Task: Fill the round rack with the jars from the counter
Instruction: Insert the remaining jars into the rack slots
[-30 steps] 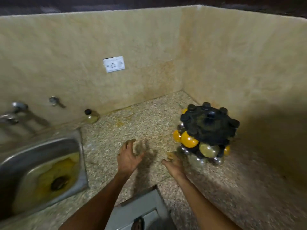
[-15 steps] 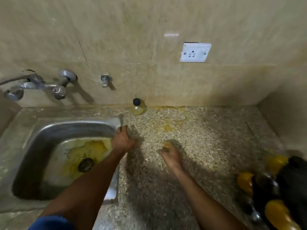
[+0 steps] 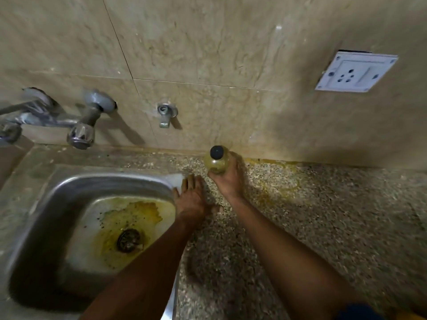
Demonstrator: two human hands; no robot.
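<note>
A small glass jar [image 3: 216, 162] with a black lid and yellowish-green contents stands by the back wall on the speckled counter [image 3: 323, 215]. My right hand [image 3: 230, 179] is wrapped around it from the right and below. Palm down, my left hand [image 3: 193, 199] rests flat with fingers apart on the counter at the sink's right rim and holds nothing. The round rack is out of view.
A steel sink [image 3: 92, 218] with yellow stains and a drain fills the left. A mixer tap [image 3: 76, 125] and a small wall valve [image 3: 166, 113] stick out of the tiled wall. A white socket [image 3: 355, 71] sits on the wall at upper right.
The view swung left from the rack to the sink. My right hand reached forward to the wall and closed on the jar. My left hand settled at the sink's rim.
</note>
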